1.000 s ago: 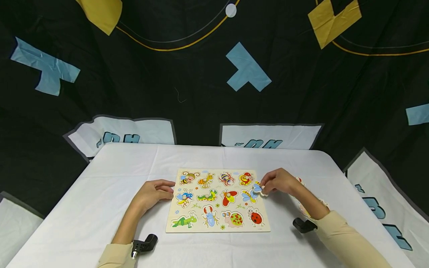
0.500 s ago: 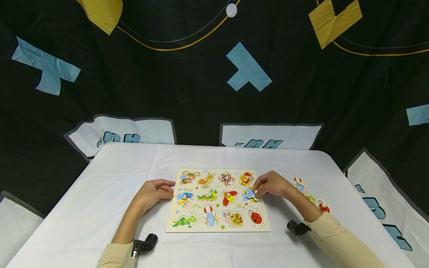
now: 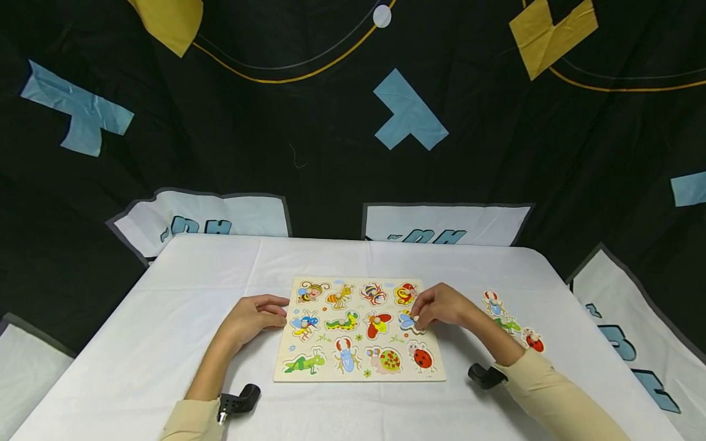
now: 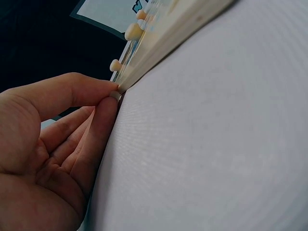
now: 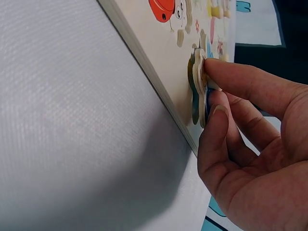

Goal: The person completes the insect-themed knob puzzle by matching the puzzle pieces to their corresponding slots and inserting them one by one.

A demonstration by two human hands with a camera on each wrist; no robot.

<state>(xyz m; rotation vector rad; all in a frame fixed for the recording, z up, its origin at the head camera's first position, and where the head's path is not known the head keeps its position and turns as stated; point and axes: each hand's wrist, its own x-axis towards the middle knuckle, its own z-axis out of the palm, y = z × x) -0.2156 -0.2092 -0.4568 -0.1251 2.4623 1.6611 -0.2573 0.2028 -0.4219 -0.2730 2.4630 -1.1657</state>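
A wooden peg puzzle board [image 3: 353, 375] with painted insects lies flat on the table. My right hand [image 3: 448, 306] pinches the knob of a blue-winged bee puzzle piece [image 3: 406, 322] at the right end of the middle row. In the right wrist view that piece [image 5: 198, 86] stands slightly tilted, close over its matching recess. My left hand [image 3: 249, 318] rests its fingertips against the board's left edge. In the left wrist view, thumb and finger [image 4: 103, 108] come together right at that edge. Knobbed pieces fill the top row and most of the middle row.
Right of the board, partly behind the right forearm, lie loose pieces: a stag beetle [image 3: 493, 303], a green grasshopper [image 3: 508, 324] and a ladybug [image 3: 532, 340]. The table has a white cloth [image 3: 342, 416]. A black curtain [image 3: 309, 159] hangs behind it.
My right hand has moved left with the bee piece, from the board's right edge to over its bee picture. The loose pieces at right show more. My left hand has stayed put.
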